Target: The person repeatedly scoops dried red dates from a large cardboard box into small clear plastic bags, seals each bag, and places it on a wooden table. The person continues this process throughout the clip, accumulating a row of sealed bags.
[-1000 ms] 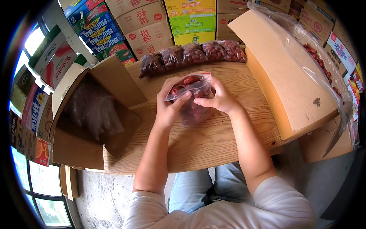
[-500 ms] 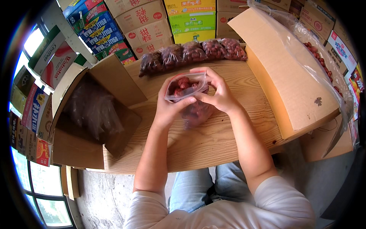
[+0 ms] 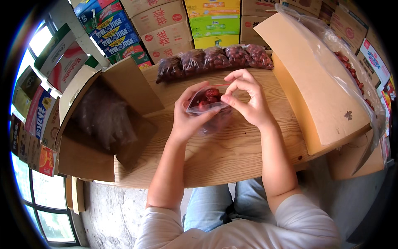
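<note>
Slid further along the bag's top edge since the earlier frame, right hand (image 3: pixel 248 101) pinching.

Left hand (image 3: pixel 188 118) fingers closed on clear bag (image 3: pixel 209 110) (red fruit inside), above counter (image 3: pixel 232 153); filled bags (image 3: pixel 213 60) at twelve o'clock.

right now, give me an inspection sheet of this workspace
surface: wooden table, bare in front of the hands
job's things: clear bag of red fruit, held above the table
clutter: row of filled bags at the far edge; open cardboard box on the left; lined box of red fruit on the right
grips: left hand and right hand both pinch the bag's top
cables: nothing seen
surroundings: stacked cartons behind; window lower left
</note>
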`<state>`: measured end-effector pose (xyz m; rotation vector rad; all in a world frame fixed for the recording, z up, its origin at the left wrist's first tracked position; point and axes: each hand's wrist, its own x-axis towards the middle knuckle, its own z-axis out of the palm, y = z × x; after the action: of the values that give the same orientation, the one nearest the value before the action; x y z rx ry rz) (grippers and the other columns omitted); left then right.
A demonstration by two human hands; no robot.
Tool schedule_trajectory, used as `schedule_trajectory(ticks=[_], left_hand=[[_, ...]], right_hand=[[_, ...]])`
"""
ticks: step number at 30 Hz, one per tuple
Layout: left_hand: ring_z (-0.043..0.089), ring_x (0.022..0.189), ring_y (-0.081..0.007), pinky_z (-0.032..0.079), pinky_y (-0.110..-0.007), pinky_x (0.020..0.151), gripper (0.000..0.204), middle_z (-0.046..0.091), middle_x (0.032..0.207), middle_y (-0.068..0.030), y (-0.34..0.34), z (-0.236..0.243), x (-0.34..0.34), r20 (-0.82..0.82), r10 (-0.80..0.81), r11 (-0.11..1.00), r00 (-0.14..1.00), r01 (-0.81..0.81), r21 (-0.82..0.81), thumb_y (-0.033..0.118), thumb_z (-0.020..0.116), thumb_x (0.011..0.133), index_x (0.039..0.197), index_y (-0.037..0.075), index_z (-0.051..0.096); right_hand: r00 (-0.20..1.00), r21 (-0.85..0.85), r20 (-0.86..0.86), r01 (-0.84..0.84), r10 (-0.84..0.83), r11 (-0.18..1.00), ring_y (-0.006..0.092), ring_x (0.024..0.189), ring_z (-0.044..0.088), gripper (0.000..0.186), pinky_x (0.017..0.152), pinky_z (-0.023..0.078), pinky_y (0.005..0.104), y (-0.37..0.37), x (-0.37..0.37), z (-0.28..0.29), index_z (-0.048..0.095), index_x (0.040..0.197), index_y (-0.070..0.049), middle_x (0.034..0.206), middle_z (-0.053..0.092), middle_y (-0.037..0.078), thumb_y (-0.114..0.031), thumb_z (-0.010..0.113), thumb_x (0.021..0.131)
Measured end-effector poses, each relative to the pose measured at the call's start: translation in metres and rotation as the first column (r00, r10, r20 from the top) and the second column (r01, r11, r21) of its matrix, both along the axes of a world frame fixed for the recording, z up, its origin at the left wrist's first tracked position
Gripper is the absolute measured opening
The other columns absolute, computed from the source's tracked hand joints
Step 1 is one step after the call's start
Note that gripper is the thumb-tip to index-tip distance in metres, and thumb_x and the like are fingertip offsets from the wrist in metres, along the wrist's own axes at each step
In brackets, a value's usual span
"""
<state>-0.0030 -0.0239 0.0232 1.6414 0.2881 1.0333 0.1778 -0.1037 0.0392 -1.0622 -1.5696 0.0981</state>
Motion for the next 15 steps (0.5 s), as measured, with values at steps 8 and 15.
schedule_trajectory(ticks=[8,15], left_hand=[[0.059,0.111,-0.0176,0.044,-0.033,0.100,0.061,0.063,0.117,-0.0102,0.0024,-0.0022,0.0024,-0.035,0.050,0.999,0.998,-0.050,0.021,0.004,0.080,0.071,0.126,-0.001,0.052],[0.058,0.110,-0.0169,0.045,-0.033,0.099,0.063,0.062,0.118,-0.0100,0.0062,-0.0074,0.0038,-0.020,0.026,0.998,0.999,-0.025,0.060,0.006,0.080,0.071,0.127,0.000,0.052]], right_hand=[[0.999,-0.074,-0.036,-0.039,0.037,0.996,0.0242,0.097,0.061,0.019,0.085,0.047,0.0346,-0.0056,-0.0008,0.0057,0.064,0.074,-0.003,0.104,0.062,0.012,-0.012,0.080,0.071],[0.996,-0.103,0.082,0.027,-0.018,0.994,0.0269,0.097,0.063,0.015,0.085,0.047,0.0343,-0.0087,-0.0008,0.0018,0.065,0.076,-0.003,0.105,0.064,0.012,-0.013,0.077,0.074]])
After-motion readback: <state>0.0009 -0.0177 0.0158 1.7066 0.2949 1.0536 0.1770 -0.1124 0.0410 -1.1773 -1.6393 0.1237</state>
